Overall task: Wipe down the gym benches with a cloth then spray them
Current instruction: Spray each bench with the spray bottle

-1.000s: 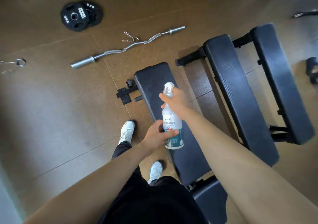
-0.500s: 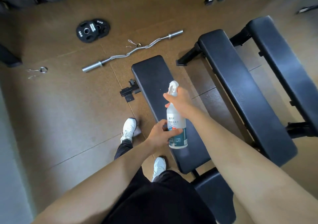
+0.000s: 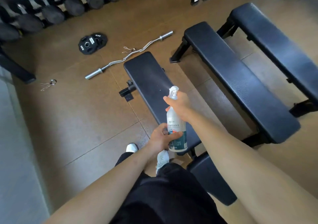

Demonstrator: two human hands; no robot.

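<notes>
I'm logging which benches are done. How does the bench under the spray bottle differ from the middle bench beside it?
The near bench has the spray bottle held over it, with a faint mist off the nozzle; the middle bench shows no mist. The near bench's pad looks smooth and ends at a separate seat pad; the middle bench is one long textured pad. Both are dark and padded.

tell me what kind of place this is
A gym, most likely its free-weights area. A row of dumbbells lines the far edge, several padded benches stand side by side, and a curl bar and weight plates lie on the brown floor.
</notes>
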